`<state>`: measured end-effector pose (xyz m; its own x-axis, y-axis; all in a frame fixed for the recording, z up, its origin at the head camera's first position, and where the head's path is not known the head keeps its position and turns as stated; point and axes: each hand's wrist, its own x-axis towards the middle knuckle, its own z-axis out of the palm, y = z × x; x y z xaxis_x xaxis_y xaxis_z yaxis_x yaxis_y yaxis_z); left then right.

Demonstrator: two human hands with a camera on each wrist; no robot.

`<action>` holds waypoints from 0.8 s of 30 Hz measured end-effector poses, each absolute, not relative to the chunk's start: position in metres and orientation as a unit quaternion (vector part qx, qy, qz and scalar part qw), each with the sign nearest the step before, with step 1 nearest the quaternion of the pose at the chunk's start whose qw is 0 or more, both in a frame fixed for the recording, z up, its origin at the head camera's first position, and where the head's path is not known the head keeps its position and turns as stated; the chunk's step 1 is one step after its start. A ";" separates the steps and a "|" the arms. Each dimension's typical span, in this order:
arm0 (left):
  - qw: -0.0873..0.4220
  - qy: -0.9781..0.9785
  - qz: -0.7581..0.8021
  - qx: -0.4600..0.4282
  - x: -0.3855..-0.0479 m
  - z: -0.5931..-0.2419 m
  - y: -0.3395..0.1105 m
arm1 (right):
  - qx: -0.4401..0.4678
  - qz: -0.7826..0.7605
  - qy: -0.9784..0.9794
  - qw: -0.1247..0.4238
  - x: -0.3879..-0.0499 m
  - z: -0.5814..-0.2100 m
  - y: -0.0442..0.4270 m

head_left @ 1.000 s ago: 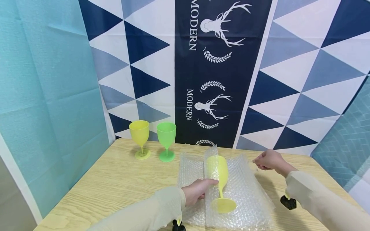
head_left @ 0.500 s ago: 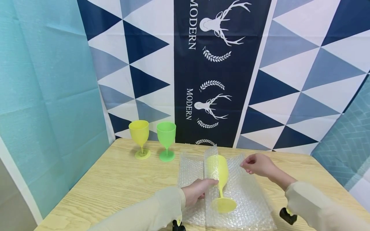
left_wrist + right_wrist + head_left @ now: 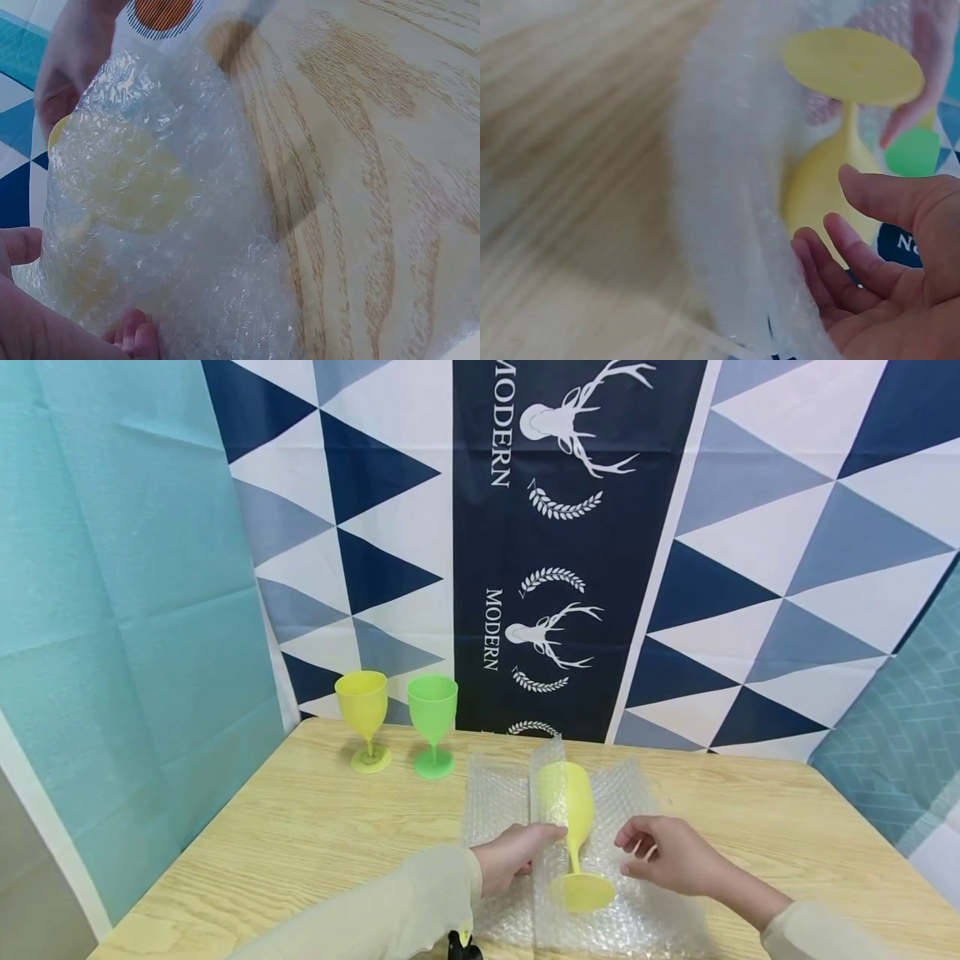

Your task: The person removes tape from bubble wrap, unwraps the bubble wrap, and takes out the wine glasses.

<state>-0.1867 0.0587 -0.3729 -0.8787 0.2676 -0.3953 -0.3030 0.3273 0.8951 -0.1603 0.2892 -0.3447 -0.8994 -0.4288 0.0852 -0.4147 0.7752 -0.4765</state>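
Observation:
A yellow plastic goblet [image 3: 577, 810] lies on its side on a sheet of bubble wrap [image 3: 637, 910], foot towards the person. The wrap's left part is folded over the goblet's left side. My left hand [image 3: 512, 858] pinches this fold beside the stem, thumb on top. In the left wrist view, the bubble wrap [image 3: 187, 202] blurs the goblet beneath it. To the right of the goblet, my right hand [image 3: 670, 855] hovers over the wrap with loosely bent fingers and holds nothing. The right wrist view shows that hand [image 3: 900, 277] close to the goblet's bowl and the wrap's edge.
A second yellow goblet [image 3: 363, 703] and a green goblet [image 3: 432, 708] stand upright at the back left of the wooden table [image 3: 322, 843]. A patterned cloth [image 3: 397, 510] hangs behind the table, and a turquoise cloth [image 3: 150, 568] hangs at the left.
My right hand has come from beyond the wrap's right edge, leftwards and nearer to the person. Its fingers have loosened from a pinched pose. My left hand and the goblet have stayed put.

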 end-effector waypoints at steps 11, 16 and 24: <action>0.251 0.773 0.582 -0.001 -0.187 -0.372 0.059 | -0.226 -0.220 0.949 -0.009 -0.142 -0.367 0.306; 0.247 0.778 0.577 -0.002 -0.186 -0.370 0.059 | -0.230 -0.222 0.947 0.006 -0.140 -0.375 0.311; 0.245 0.780 0.576 0.004 -0.182 -0.366 0.058 | -0.206 -0.199 0.958 0.032 -0.136 -0.383 0.308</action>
<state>-0.1820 0.0584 -0.3661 -0.8795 0.2896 -0.3775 -0.2759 0.3359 0.9006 -0.1356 0.3081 -0.3829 -0.9134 -0.4067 0.0204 -0.3811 0.8363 -0.3942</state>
